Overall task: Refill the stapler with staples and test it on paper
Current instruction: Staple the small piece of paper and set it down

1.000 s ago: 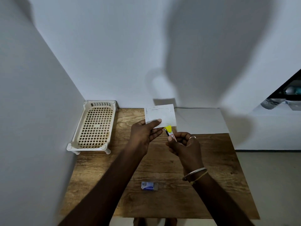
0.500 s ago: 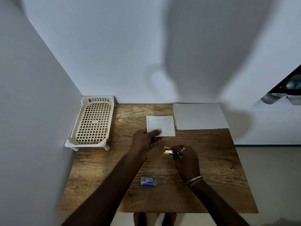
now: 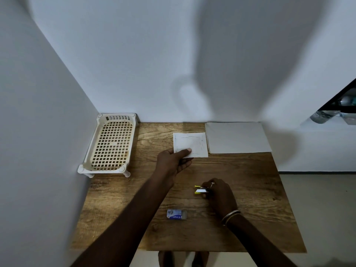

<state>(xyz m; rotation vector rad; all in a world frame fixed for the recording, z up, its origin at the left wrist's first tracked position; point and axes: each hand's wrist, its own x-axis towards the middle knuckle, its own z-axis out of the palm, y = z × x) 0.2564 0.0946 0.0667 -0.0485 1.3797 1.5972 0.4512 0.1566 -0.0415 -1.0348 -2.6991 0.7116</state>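
**Stapler lies crosswise, paper held toward the back**

The right hand (image 3: 219,195) is near the middle of the bench (image 3: 260,199), its fingers (image 3: 207,185) curled round the right end of a small yellow stapler (image 3: 201,189). The stapler's long axis runs left to right. Its two yellow tips are spread apart and point toward the left edge, with a metal strip showing between them. Whether it rests on the wood or sits just above it cannot be told.

The left hand (image 3: 173,162) pinches the near-left corner of a small square of paper (image 3: 194,143), thumb on top, toward the back edge. A stack of sheets (image 3: 238,137) lies just beside it in the back right corner. A staple box (image 3: 176,214) lies near the front edge. A plastic basket (image 3: 110,143) sits at the back left corner.
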